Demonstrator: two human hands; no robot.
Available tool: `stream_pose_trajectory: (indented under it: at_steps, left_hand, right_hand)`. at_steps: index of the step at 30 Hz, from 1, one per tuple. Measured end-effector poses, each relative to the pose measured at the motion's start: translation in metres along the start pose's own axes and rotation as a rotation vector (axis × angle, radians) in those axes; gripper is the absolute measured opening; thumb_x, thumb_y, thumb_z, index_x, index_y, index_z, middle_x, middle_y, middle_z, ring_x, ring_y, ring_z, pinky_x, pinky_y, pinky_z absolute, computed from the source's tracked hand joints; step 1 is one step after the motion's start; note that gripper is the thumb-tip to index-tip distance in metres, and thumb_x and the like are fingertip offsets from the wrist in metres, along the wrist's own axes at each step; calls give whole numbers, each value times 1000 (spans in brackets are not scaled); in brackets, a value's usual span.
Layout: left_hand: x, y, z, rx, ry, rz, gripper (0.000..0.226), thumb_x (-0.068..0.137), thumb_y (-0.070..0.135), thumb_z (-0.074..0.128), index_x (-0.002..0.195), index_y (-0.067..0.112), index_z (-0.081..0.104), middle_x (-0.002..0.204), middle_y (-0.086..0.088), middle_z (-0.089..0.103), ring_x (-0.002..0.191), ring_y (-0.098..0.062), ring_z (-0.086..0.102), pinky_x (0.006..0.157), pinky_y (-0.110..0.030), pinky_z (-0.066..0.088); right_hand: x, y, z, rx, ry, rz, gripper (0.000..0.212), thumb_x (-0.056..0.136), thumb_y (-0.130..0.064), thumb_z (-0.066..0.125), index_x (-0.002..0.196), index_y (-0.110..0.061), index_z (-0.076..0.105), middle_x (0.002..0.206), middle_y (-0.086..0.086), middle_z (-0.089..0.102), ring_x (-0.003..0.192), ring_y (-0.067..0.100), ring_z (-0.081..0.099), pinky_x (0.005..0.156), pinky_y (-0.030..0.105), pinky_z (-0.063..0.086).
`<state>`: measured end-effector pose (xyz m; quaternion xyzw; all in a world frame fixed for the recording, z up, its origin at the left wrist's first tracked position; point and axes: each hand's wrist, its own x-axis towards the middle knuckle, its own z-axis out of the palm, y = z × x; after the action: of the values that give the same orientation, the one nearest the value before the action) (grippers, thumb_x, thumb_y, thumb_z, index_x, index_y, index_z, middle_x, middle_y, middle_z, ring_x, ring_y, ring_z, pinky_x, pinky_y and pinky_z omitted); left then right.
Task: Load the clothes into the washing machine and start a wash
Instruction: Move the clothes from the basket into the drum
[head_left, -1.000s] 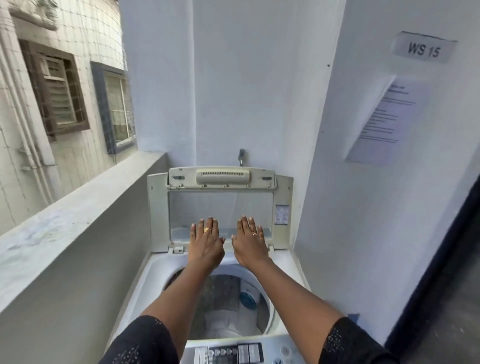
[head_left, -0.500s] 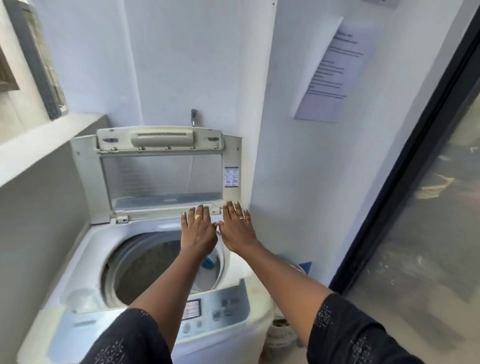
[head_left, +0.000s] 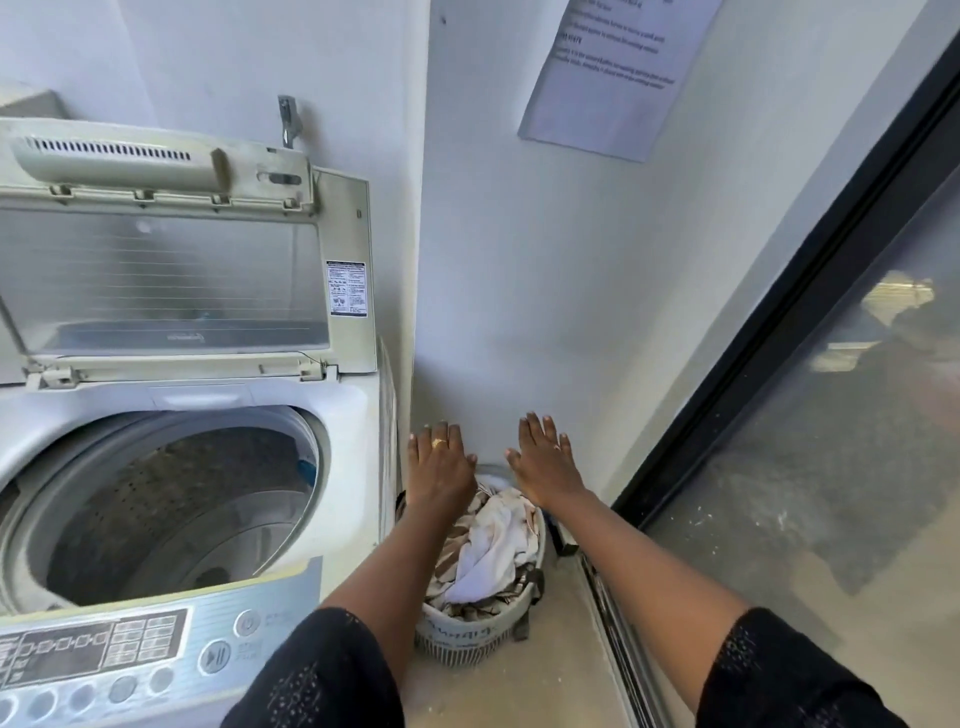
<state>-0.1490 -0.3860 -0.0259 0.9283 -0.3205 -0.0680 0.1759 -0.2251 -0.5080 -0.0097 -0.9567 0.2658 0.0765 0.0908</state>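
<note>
A white top-loading washing machine (head_left: 343, 415) stands at the left with its lid (head_left: 166, 249) raised; no clothes show in its drum (head_left: 171, 514). On the floor to its right sits a white laundry basket (head_left: 457, 636) holding white and brown striped clothes (head_left: 493, 551). My left hand (head_left: 439, 467) and my right hand (head_left: 543, 462) are stretched out flat above the basket's far side, palms down, fingers apart, holding nothing. Each hand wears a ring.
The control panel (head_left: 130, 660) with buttons runs along the machine's near edge. A tap (head_left: 288, 122) sticks out of the wall behind the lid. A paper notice (head_left: 613, 67) hangs on the right wall. A dark-framed glass sliding door (head_left: 831, 415) borders the narrow floor strip.
My view has swung right and down from the machine to the basket on the floor. Both hands moved with it, from over the drum to above the basket, still flat.
</note>
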Motion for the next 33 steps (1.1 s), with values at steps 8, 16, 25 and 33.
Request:
stream_pose_trajectory:
  at_steps: [8,16,25,33]
  left_hand:
    - [38,-14,86,-54,-265,-253,58,99,33,29,149,9,10,156,-11,16,145,-31,8,118,-42,3]
    - [53,-6,208,-175,-465,-501,58,99,35,32,148,10,14,157,-10,13,144,-30,10,117,-40,14]
    - [63,-48,338,-81,-374,-611,53,86,42,44,131,14,50,133,-11,53,123,-30,50,103,-38,41]
    - [79,-71,380,-153,-457,-592,58,94,47,42,144,21,26,141,-8,41,130,-28,39,99,-36,37]
  right_hand:
    - [66,40,90,125,-171,105,55,103,-32,26,149,-6,11,159,9,8,147,27,5,118,41,10]
    - [109,71,197,242,-366,185,55,103,-31,24,151,-11,4,159,11,5,147,28,7,119,40,16]
    - [169,133,306,411,-396,386,36,102,-24,30,129,-9,46,134,14,51,123,28,49,99,35,41]
    - [230,144,356,827,-276,584,60,92,-22,57,141,3,32,144,22,40,132,35,41,106,34,34]
